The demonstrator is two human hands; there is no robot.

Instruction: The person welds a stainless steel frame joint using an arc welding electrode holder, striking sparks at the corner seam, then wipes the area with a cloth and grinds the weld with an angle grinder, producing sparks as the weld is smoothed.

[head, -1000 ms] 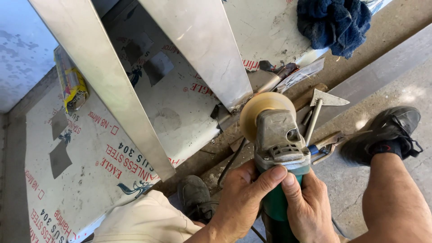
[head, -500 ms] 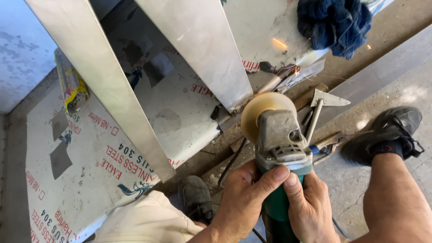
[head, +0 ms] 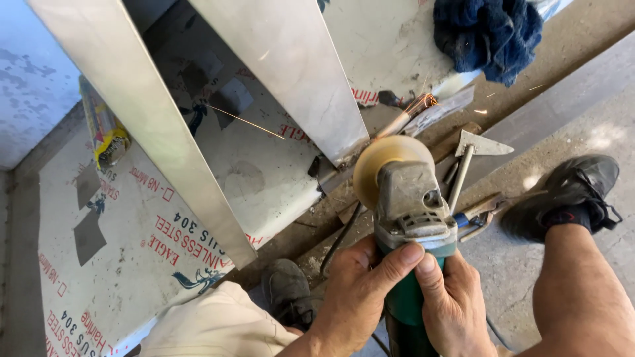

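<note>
Both my hands grip a green-bodied angle grinder (head: 410,218) with a grey gear head. My left hand (head: 360,291) wraps the body from the left, thumb across the top. My right hand (head: 453,301) holds it from the right. Its tan spinning disc (head: 377,158) meets the lower corner of a tilted stainless steel panel (head: 297,73). Orange sparks (head: 423,102) fly up and to the left from the contact.
A second steel strip (head: 132,112) leans at the left over printed protective-film sheet (head: 132,244). A blue rag (head: 489,33) lies top right. A chipping hammer (head: 469,155) and pliers (head: 479,211) lie on the concrete near my right shoe (head: 569,192); my left shoe (head: 288,291) is below.
The grinder has stayed almost in place against the panel corner. Sparks, absent a second ago, now spray more strongly up and leftward.
</note>
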